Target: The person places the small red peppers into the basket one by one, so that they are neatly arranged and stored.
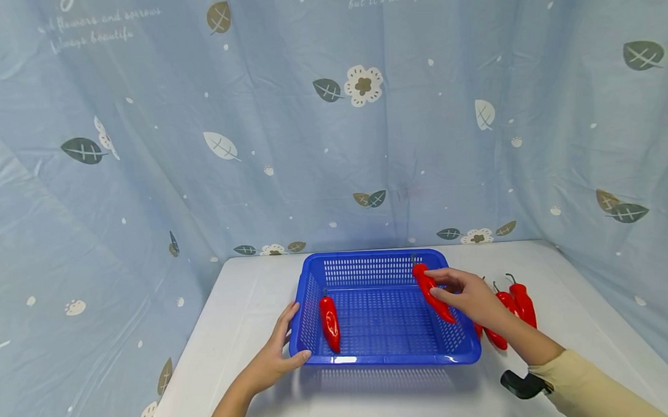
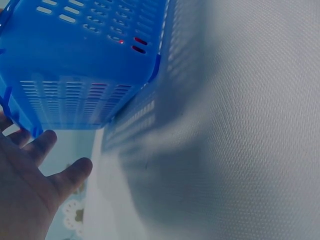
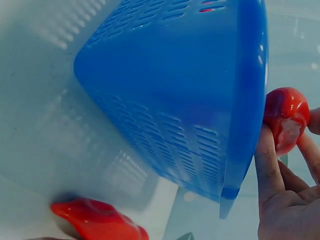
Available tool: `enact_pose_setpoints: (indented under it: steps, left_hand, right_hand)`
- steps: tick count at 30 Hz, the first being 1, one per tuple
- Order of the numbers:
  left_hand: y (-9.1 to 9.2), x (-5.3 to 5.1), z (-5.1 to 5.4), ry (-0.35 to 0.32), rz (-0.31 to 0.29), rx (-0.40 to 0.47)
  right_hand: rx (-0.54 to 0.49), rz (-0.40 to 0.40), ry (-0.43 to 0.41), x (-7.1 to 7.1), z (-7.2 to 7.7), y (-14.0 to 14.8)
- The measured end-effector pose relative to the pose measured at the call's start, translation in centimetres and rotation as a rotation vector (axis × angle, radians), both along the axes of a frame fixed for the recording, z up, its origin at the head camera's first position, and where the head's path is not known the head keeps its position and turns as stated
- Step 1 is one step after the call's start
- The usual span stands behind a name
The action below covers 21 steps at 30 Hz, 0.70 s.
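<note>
My right hand (image 1: 472, 296) pinches a red pepper (image 1: 432, 294) above the right side of a blue plastic basket (image 1: 383, 359). In the right wrist view that held pepper (image 3: 287, 120) shows beside the basket's rim, between fingers and thumb. A second red pepper (image 1: 329, 324) lies inside the basket at its left. My left hand (image 1: 270, 358) is at the basket's left edge, fingers and thumb spread along the rim. From the left wrist view, the fingers (image 2: 42, 145) are by the rim; how firmly they touch is unclear.
Several red peppers (image 1: 522, 303) lie on the white table (image 1: 248, 285) just right of the basket, partly hidden by my right hand and forearm. A blue patterned curtain (image 1: 287, 142) hangs behind and beside the table.
</note>
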<state>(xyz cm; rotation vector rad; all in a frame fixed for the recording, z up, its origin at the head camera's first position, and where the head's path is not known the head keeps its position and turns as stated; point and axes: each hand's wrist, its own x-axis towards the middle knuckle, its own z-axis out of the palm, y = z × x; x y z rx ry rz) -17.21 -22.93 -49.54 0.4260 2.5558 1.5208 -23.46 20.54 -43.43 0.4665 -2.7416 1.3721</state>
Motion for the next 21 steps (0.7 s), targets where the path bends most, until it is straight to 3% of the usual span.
enact_pose_setpoints:
  steps: [21]
  left_hand:
    - [-0.1,0.0,-0.1,-0.001,-0.003,0.017]
  right_hand:
    - [-0.027,0.062,-0.006,-1.9,0.9,-2.5]
